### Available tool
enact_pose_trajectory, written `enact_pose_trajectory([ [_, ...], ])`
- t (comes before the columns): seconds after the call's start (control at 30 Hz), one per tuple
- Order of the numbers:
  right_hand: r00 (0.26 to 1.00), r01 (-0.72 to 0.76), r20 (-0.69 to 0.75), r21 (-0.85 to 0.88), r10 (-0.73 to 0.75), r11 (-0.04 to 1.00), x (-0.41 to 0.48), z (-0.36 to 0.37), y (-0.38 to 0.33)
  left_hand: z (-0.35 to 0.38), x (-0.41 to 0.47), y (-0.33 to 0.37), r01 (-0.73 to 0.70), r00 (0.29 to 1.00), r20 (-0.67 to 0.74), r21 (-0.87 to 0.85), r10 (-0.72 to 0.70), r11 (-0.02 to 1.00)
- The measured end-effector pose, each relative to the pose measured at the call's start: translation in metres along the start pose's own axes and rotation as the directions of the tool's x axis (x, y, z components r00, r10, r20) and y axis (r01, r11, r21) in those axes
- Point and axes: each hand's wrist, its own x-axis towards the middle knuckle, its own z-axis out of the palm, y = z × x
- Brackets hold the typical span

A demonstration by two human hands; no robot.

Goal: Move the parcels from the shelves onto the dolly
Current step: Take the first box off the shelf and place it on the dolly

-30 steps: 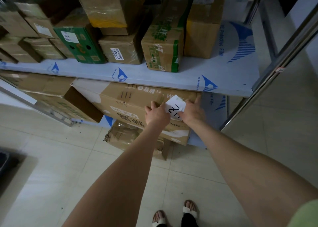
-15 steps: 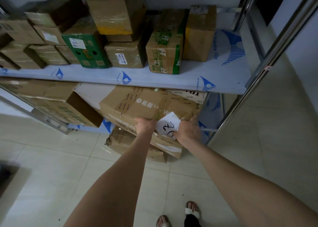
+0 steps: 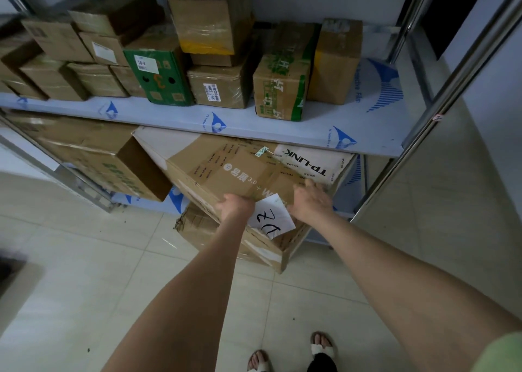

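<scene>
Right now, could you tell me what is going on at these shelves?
A person has both hands on a large TP-LINK carton that juts out from the lower shelf. The left hand is at its near edge, grip unclear; the right hand lies flat on top, beside a white slip. Smaller parcels sit on the upper shelf.

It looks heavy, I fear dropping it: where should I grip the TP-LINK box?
Probably grip the box from the front, wide apart, under its overhanging near edge. It is broad, flat, tilted, and juts past the lower shelf, so its underside is reachable; the upper shelf covers its back.
</scene>
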Motion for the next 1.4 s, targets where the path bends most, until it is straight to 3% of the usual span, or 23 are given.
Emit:
enact_pose_trajectory([
  [0.13,0.999,-0.022,0.050,0.091,0.017,0.996,0.034,-0.005,0.026,0.006,0.000,0.002,0.018,1.000,-0.021,-0.051,-0.019,0.999],
  [0.37,0.996,0.069,0.058,0.014,-0.070,0.998,0.068,-0.015,0.053,0.021,0.009,-0.001,0.104,0.988,-0.077,-0.291,-0.131,0.951],
  [0.53,0.993,0.072,0.096,-0.057,-0.067,0.996,0.049,-0.006,0.039,0.021,0.008,-0.005,0.208,0.959,-0.117,-0.334,-0.260,0.919],
  [0.67,0.995,0.081,0.057,-0.086,-0.077,0.993,0.037,-0.008,0.035,0.018,0.011,-0.012,0.204,0.959,-0.109,-0.370,-0.260,0.907],
  [1.0,0.990,0.049,0.139,-0.132,-0.031,0.990,0.003,-0.001,0.006,-0.002,0.008,-0.041,0.180,0.969,-0.070,-0.466,-0.239,0.867],
  [1.3,0.966,0.093,0.244,-0.045,-0.079,0.995,-0.035,0.011,-0.028,-0.041,0.013,-0.076,0.213,0.974,0.013,-0.383,-0.225,0.899],
  [1.4,0.978,0.065,0.197,-0.009,-0.062,0.998,-0.018,-0.003,-0.023,-0.043,0.017,-0.071,0.200,0.976,-0.009,-0.345,-0.217,0.917],
])
